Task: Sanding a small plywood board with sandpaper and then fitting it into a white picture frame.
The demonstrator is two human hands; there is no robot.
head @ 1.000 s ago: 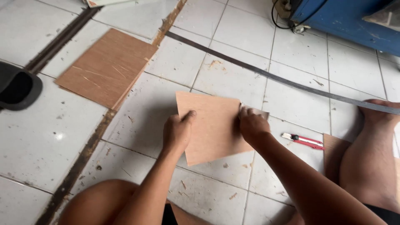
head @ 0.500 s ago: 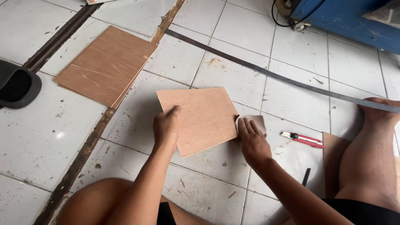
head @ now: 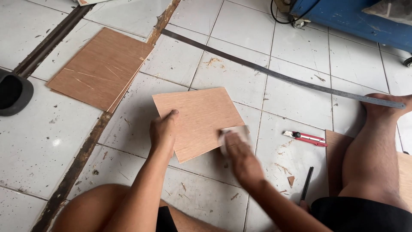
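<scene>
A small square plywood board [head: 201,116] lies flat on the white tiled floor in front of me. My left hand [head: 163,130] presses down on its left edge, thumb on top. My right hand [head: 240,154] holds a pale sheet of sandpaper [head: 235,132] against the board's right edge; the hand is motion-blurred. I sit on the floor with both legs in view.
A stack of larger plywood sheets [head: 101,68] lies upper left. A long metal ruler [head: 283,77] crosses the tiles behind the board. A red utility knife [head: 305,138] and a black pen [head: 306,184] lie right of the board. A blue machine [head: 352,19] stands top right.
The board has been turned and shifted left. My right hand slid down along its right edge with the sandpaper; my left hand moved to the left edge.
</scene>
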